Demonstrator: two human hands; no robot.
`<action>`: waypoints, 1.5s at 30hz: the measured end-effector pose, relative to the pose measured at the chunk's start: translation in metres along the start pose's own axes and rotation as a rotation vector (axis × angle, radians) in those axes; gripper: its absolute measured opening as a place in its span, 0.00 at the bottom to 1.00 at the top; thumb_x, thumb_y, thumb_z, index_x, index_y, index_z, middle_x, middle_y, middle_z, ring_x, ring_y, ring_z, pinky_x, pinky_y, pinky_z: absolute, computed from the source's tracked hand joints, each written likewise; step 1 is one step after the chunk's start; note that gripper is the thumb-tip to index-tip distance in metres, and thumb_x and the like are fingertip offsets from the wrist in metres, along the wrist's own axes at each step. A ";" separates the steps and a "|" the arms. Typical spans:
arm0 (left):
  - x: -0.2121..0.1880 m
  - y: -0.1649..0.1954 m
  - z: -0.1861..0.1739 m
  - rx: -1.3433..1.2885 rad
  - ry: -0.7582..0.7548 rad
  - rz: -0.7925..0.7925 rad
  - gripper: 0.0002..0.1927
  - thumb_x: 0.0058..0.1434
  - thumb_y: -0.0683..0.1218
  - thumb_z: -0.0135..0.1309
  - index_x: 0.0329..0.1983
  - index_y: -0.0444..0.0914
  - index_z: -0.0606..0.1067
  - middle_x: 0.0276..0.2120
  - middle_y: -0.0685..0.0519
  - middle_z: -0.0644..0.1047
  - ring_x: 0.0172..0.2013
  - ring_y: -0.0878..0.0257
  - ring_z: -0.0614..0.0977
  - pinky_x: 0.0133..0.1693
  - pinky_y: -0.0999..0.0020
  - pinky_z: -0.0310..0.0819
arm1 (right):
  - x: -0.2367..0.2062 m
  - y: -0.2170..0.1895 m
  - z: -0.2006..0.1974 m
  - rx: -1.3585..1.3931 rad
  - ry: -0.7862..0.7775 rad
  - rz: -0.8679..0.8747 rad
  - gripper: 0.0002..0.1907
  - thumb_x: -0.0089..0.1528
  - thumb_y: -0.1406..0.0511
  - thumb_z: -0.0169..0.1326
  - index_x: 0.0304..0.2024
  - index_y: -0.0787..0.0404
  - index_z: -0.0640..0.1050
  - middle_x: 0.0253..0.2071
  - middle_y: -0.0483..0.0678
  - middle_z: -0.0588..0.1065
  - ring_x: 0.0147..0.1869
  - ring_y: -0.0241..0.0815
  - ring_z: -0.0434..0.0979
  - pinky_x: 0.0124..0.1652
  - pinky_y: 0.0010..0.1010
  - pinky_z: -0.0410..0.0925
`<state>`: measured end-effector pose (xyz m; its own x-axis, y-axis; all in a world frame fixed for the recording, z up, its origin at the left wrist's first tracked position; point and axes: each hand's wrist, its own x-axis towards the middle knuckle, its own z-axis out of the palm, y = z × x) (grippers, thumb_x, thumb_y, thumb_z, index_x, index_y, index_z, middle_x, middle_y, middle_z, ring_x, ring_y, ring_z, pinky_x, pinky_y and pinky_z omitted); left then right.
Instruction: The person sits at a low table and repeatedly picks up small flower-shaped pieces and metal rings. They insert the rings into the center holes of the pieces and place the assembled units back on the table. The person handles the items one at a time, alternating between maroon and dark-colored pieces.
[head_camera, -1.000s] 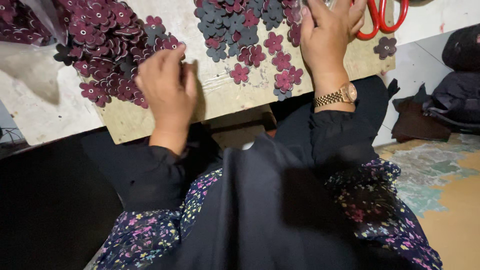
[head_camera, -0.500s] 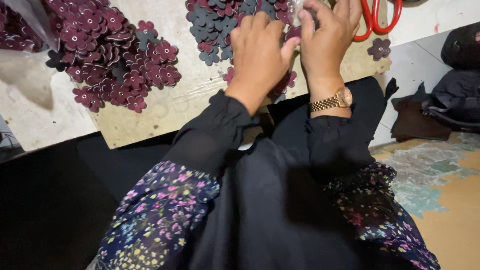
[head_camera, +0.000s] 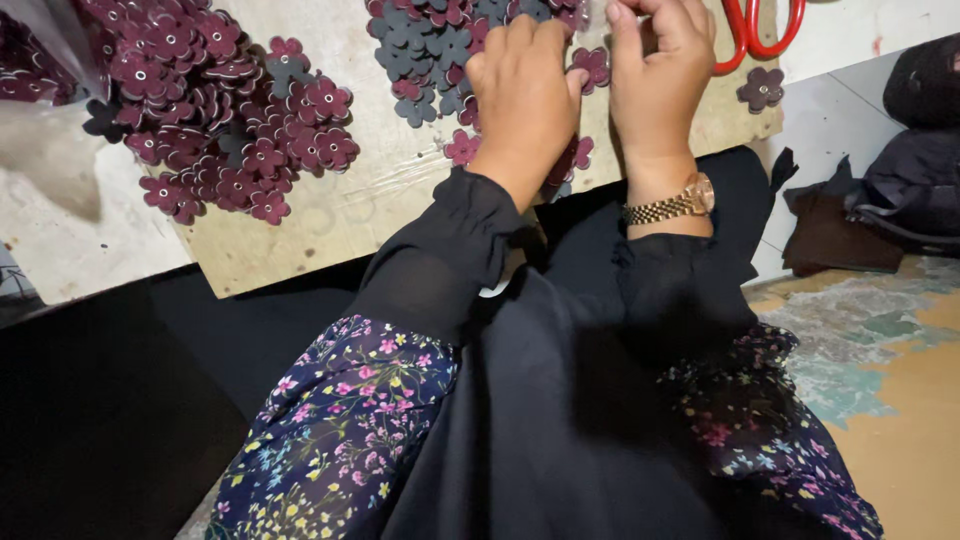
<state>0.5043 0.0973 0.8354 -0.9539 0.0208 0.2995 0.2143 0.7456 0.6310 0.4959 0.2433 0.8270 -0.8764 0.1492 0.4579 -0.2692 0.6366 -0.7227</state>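
While sorting: flower cut-outs, board.
Left hand (head_camera: 525, 95) flat on flower cut-outs (head_camera: 430, 45), pinning them; right hand (head_camera: 660, 75) pinching something unclear.

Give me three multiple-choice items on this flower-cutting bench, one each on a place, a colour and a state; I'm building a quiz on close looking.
1. Where do the scissors lie?
A. on the floor
B. at the board's far right edge
C. in the left hand

2. What colour are the scissor handles?
A. red
B. blue
C. green

3. How do the left hand and right hand stand?
A. far apart
B. close together over the flower cut-outs
C. resting in the lap

Answers: 1 B, the handles show by the board corner past the right hand; 2 A, both loops are red; 3 B, the hands nearly meet above the grey and maroon pieces.
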 end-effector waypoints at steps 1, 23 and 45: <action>0.001 0.000 0.000 -0.005 -0.013 -0.016 0.21 0.47 0.48 0.70 0.43 0.42 0.76 0.41 0.52 0.74 0.48 0.50 0.73 0.47 0.51 0.61 | 0.000 0.002 0.001 0.066 -0.006 0.036 0.03 0.69 0.71 0.64 0.44 0.64 0.81 0.42 0.48 0.77 0.45 0.40 0.76 0.44 0.30 0.71; -0.012 -0.019 -0.016 -0.994 -0.086 -0.331 0.11 0.68 0.41 0.57 0.53 0.36 0.75 0.40 0.54 0.83 0.40 0.69 0.84 0.42 0.75 0.80 | -0.014 -0.028 -0.015 0.523 -0.160 0.139 0.06 0.74 0.74 0.63 0.50 0.67 0.78 0.45 0.42 0.78 0.44 0.29 0.76 0.46 0.20 0.70; -0.021 -0.059 -0.026 -1.272 -0.193 -0.413 0.09 0.70 0.40 0.53 0.48 0.29 0.77 0.38 0.52 0.82 0.39 0.69 0.83 0.43 0.73 0.79 | -0.023 -0.053 0.008 0.368 -0.323 0.013 0.05 0.70 0.75 0.67 0.47 0.68 0.84 0.54 0.49 0.72 0.54 0.37 0.75 0.53 0.25 0.72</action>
<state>0.5169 0.0360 0.8103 -0.9869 0.1178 -0.1098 -0.1489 -0.4069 0.9013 0.5273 0.2005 0.8507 -0.9439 -0.1241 0.3060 -0.3299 0.3174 -0.8890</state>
